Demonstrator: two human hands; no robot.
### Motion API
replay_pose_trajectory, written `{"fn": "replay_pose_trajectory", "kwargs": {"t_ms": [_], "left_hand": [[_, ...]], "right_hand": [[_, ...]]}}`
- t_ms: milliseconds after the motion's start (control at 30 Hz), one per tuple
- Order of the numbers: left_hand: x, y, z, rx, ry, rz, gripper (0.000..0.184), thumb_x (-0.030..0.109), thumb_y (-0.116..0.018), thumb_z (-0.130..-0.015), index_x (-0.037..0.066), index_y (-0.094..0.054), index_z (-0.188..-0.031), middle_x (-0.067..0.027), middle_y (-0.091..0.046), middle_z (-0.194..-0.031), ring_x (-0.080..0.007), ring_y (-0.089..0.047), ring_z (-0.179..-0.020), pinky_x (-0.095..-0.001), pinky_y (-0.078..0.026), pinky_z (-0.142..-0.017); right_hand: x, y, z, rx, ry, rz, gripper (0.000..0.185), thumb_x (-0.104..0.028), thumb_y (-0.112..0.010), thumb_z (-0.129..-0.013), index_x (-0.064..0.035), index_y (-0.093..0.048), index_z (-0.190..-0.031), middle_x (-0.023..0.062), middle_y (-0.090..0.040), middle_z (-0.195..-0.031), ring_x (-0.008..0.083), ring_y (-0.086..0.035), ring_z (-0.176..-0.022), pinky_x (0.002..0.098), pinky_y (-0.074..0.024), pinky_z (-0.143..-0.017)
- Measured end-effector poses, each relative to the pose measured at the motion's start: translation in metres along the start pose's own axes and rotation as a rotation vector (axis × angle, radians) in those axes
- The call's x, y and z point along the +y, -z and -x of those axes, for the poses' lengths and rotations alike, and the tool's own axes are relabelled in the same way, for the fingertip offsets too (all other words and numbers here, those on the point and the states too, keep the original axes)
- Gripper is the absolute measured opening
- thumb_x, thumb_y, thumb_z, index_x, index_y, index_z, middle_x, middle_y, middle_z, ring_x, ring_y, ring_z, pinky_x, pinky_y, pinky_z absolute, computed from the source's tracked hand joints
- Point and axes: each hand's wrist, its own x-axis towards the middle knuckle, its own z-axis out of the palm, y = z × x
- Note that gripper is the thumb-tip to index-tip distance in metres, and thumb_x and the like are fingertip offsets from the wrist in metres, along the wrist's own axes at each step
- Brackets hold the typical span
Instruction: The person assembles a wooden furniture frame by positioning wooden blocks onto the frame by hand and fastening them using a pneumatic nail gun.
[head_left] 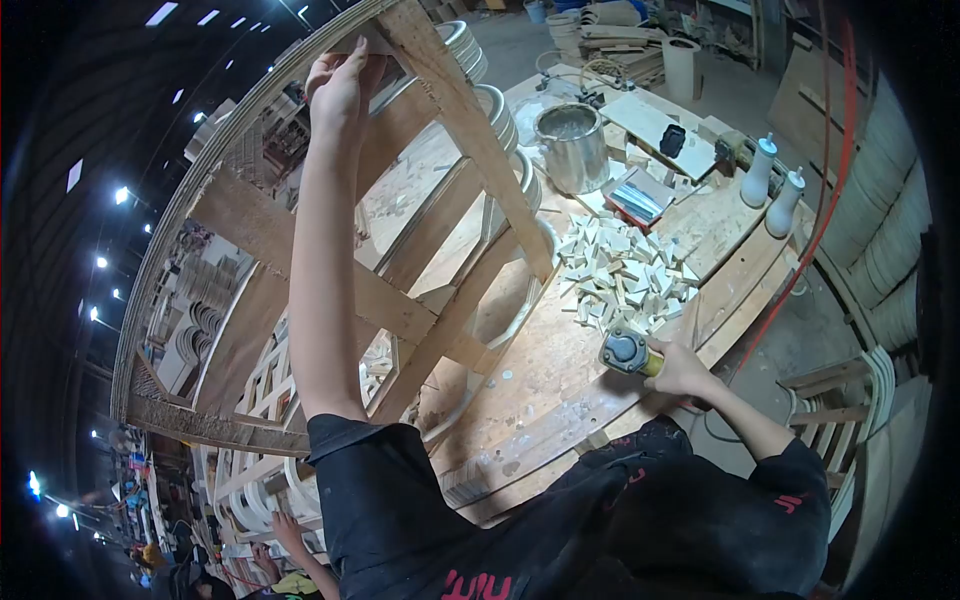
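Note:
A large curved wooden frame [465, 110] with slats and crosspieces stands tilted on the left of the workbench. My left hand [345, 85] reaches up to its top corner, fingers closed around a thin flat wood piece against the rim. My right hand [685, 370] grips a yellow and grey power tool [628, 352], held low over the bench's front edge. Just beyond the tool lies a heap of small pale wood blocks [625, 270]. How the tool's working end is placed is hidden.
On the workbench [540, 370] stand a metal bucket [572, 148], a box of staples [642, 196] and two white bottles [759, 172]. A red hose [835, 190] hangs at the right. A co-worker's arm [300, 550] shows at lower left.

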Motion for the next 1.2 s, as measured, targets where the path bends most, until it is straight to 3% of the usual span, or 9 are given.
{"fn": "replay_pose_trajectory", "kwargs": {"t_ms": [133, 233, 333, 633, 800, 1033, 1100, 1167, 1200], "left_hand": [[0.015, 0.001, 0.020, -0.045, 0.073, 0.194, 0.030, 0.011, -0.036, -0.093, -0.004, -0.042, -0.119, -0.0178, -0.050, -0.117, -0.0246, -0.050, -0.109, -0.0351, -0.045, -0.091], [0.030, 0.008, 0.051, -0.077, 0.180, 0.341, 0.032, 0.014, -0.041, -0.092, -0.004, -0.042, -0.118, -0.0191, -0.049, -0.119, -0.0253, -0.048, -0.112, -0.0352, -0.044, -0.093], [0.031, 0.010, 0.089, -0.318, 0.127, 0.722, 0.036, 0.015, -0.044, -0.091, -0.004, -0.039, -0.121, -0.0193, -0.046, -0.122, -0.0277, -0.043, -0.118, -0.0361, -0.039, -0.100], [0.038, 0.004, 0.158, -0.384, 0.157, 0.983, 0.044, 0.012, -0.049, -0.088, 0.005, -0.035, -0.129, -0.0105, -0.045, -0.126, -0.0294, -0.039, -0.121, -0.0404, -0.032, -0.104], [0.048, 0.009, 0.179, -0.318, 0.119, 0.860, 0.052, 0.014, -0.051, -0.087, 0.006, -0.028, -0.133, -0.0098, -0.041, -0.130, -0.0312, -0.039, -0.121, -0.0404, -0.038, -0.100], [0.050, 0.008, 0.187, -0.355, 0.069, 0.827, 0.048, 0.015, -0.050, -0.088, 0.003, -0.031, -0.130, -0.0115, -0.044, -0.125, -0.0310, -0.040, -0.119, -0.0403, -0.036, -0.101], [0.049, 0.007, 0.193, -0.322, 0.032, 0.712, 0.041, 0.012, -0.049, -0.089, 0.001, -0.036, -0.127, -0.0118, -0.042, -0.125, -0.0314, -0.039, -0.119, -0.0398, -0.034, -0.102], [0.046, 0.007, 0.213, -0.137, 0.006, 0.315, 0.041, 0.017, -0.049, -0.089, 0.001, -0.038, -0.126, -0.0129, -0.044, -0.124, -0.0304, -0.040, -0.119, -0.0398, -0.034, -0.101], [0.034, 0.003, 0.227, -0.017, 0.027, 0.323, 0.036, 0.014, -0.051, -0.087, 0.001, -0.043, -0.120, -0.0114, -0.049, -0.117, -0.0253, -0.043, -0.116, -0.0369, -0.035, -0.099]], "right_hand": [[0.008, 0.002, -0.007, -0.088, 0.048, -0.003, 0.074, -0.023, -0.071, -0.060, -0.0042, -0.043, -0.126, 0.0229, -0.059, -0.101, 0.0345, -0.058, -0.093, 0.0387, -0.0456, -0.083], [0.006, -0.002, -0.007, -0.101, 0.082, 0.063, 0.074, -0.026, -0.070, -0.061, -0.0040, -0.042, -0.126, 0.0227, -0.059, -0.101, 0.0345, -0.058, -0.092, 0.0389, -0.0460, -0.082], [-0.003, -0.001, -0.003, -0.206, 0.078, 0.075, 0.075, -0.028, -0.070, -0.063, -0.0042, -0.040, -0.127, 0.0228, -0.059, -0.101, 0.0350, -0.058, -0.093, 0.0382, -0.0454, -0.083], [-0.006, 0.002, -0.009, -0.259, 0.094, 0.041, 0.081, -0.024, -0.070, -0.063, -0.0027, -0.033, -0.131, 0.0234, -0.059, -0.099, 0.0369, -0.057, -0.092, 0.0391, -0.0456, -0.083], [0.003, 0.010, -0.024, -0.301, 0.113, -0.055, 0.083, -0.024, -0.072, -0.064, -0.0030, -0.030, -0.133, 0.0251, -0.055, -0.108, 0.0357, -0.054, -0.102, 0.0363, -0.0430, -0.087], [0.008, 0.019, -0.036, -0.318, 0.103, -0.078, 0.080, -0.023, -0.072, -0.063, -0.0094, -0.033, -0.132, 0.0229, -0.058, -0.103, 0.0359, -0.056, -0.098, 0.0373, -0.0441, -0.085], [0.003, 0.021, -0.038, -0.302, 0.092, -0.049, 0.070, -0.029, -0.071, -0.063, -0.0068, -0.044, -0.123, 0.0233, -0.059, -0.099, 0.0357, -0.057, -0.095, 0.0377, -0.0446, -0.083], [0.006, 0.020, -0.038, -0.287, 0.039, 0.033, 0.062, -0.034, -0.070, -0.063, -0.0047, -0.052, -0.115, 0.0230, -0.061, -0.095, 0.0355, -0.058, -0.092, 0.0380, -0.0456, -0.081], [0.001, 0.025, -0.035, -0.299, -0.006, 0.044, 0.056, -0.038, -0.069, -0.064, -0.0032, -0.057, -0.106, 0.0229, -0.061, -0.091, 0.0352, -0.059, -0.088, 0.0382, -0.0464, -0.078]]}}
